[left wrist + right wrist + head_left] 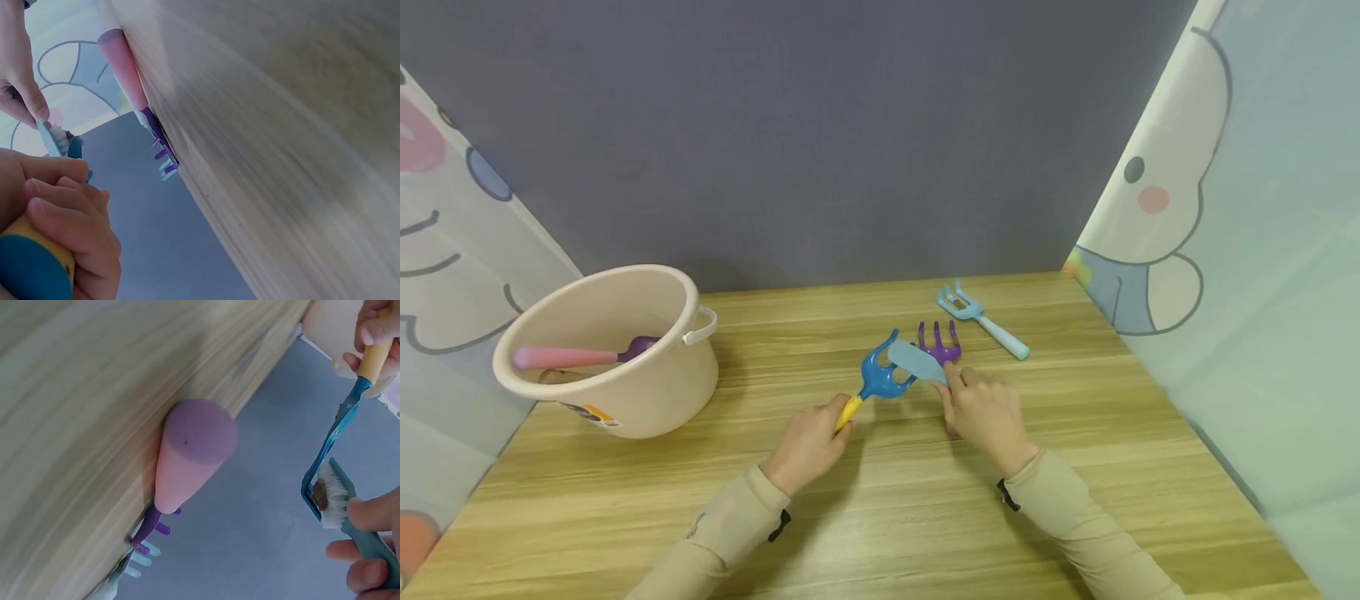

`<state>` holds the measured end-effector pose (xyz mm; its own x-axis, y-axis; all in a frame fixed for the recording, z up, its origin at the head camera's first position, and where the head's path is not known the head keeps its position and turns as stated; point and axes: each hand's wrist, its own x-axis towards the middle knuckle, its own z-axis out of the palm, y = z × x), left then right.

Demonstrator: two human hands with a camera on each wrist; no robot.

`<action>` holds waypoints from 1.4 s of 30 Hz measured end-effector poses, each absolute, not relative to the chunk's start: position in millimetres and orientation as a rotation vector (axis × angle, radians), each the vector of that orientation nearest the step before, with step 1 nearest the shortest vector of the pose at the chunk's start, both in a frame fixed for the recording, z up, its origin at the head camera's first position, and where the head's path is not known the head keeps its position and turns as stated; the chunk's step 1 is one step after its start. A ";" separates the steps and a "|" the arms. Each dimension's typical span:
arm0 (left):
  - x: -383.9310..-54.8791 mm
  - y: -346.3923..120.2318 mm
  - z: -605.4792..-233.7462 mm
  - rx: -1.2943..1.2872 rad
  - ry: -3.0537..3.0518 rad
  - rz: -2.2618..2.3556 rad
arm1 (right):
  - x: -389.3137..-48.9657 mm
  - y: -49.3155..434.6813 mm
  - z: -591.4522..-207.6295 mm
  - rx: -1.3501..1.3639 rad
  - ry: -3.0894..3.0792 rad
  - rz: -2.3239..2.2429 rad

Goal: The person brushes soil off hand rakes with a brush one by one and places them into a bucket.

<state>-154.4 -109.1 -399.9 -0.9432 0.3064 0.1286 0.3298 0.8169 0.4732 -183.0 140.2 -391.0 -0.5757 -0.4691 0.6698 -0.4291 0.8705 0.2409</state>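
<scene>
My left hand [808,446] grips the yellow handle of a blue toy hand rake [882,377], held up off the table with its tines pointing away. In my right hand [992,417] is a light blue brush [917,361] with white bristles. In the right wrist view the bristles [335,499] touch the inside of the rake's tines, where a brown patch shows. A purple rake [942,346] with a pink handle [190,462] lies on the table beneath my right hand. Beyond it lies a light blue rake [981,318], a small brown patch at its tines.
A cream bucket [662,400] with a white handle stands at the left of the wooden table [760,517]. Inside it are a purple tool with a pink handle [568,358] and something brown. A dark grey panel [850,150] rises behind, with cartoon-printed walls at both sides.
</scene>
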 end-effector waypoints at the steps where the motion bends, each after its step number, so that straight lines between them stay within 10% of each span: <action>1: -153.8 -108.9 -399.8 -0.521 -2.951 -0.776 | -183.4 140.4 -391.2 0.647 -2.248 -0.084; 42: -156.7 -105.7 -391.3 -0.484 -2.985 -0.863 | -182.6 136.1 -393.3 0.581 -2.242 0.098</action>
<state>-156.7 -105.7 -391.3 -0.9525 0.2934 0.0812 0.2915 0.8021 0.5212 -182.6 136.1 -393.3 -0.5742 -0.3764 0.7271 -0.4383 0.8914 0.1153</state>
